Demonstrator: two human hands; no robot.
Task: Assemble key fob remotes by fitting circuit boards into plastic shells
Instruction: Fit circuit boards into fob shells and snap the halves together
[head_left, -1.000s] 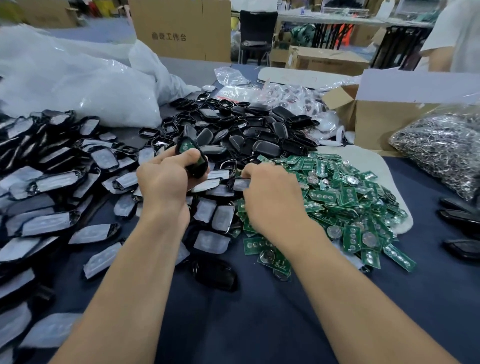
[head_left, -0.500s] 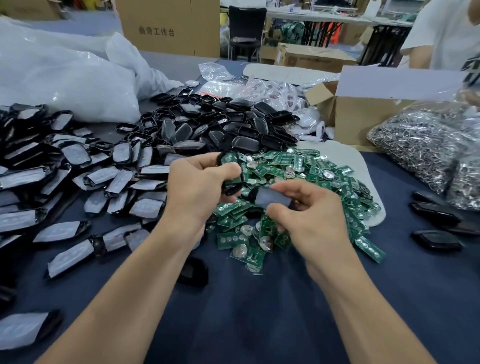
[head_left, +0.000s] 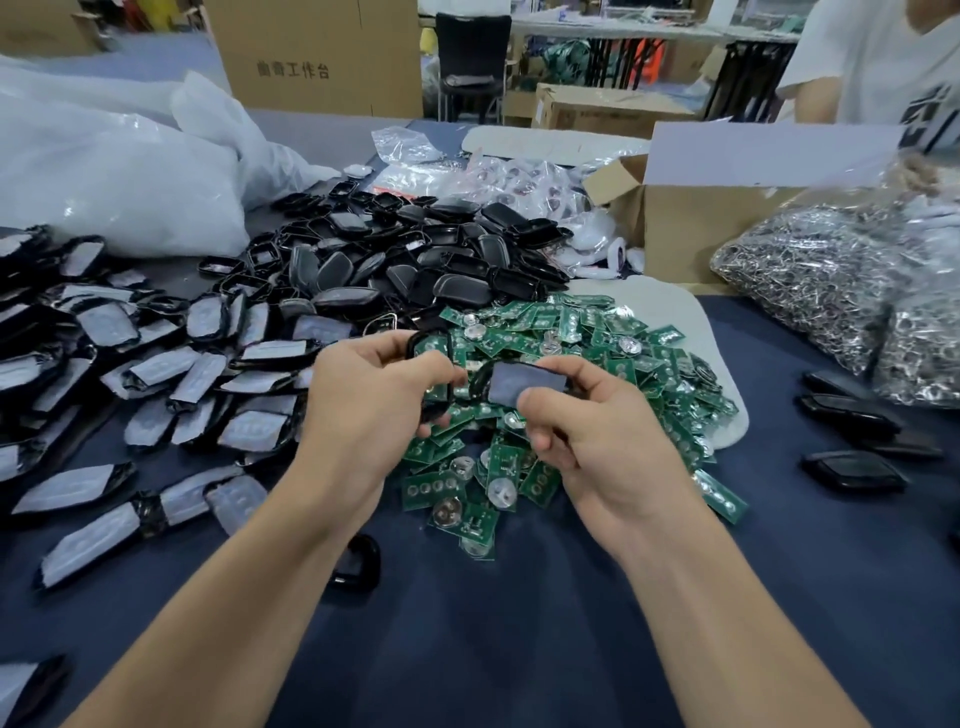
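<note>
My left hand (head_left: 371, 400) grips a black shell half with a green circuit board seated in it (head_left: 434, 349). My right hand (head_left: 597, 441) pinches a second black shell piece (head_left: 524, 383), its face covered in grey protective film, between thumb and fingers. The two pieces are held close together above a heap of green circuit boards (head_left: 571, 358) with round coin cells. Film-covered shell pieces (head_left: 171, 364) are spread on the left. Bare black shell halves (head_left: 415, 254) are heaped behind the boards.
A dark blue cloth (head_left: 519, 623) covers the table. Finished black fobs (head_left: 852, 467) lie at the right, with bags of metal rings (head_left: 831, 280) and a cardboard box (head_left: 691, 218) behind. White plastic bags (head_left: 114, 171) sit far left. One black shell (head_left: 358, 561) lies by my left forearm. A person (head_left: 883, 62) stands far right.
My right hand picked a film-covered shell piece from the left spread and brought it over the circuit boards. My left hand, holding the shell with the board, moved right to meet it.
</note>
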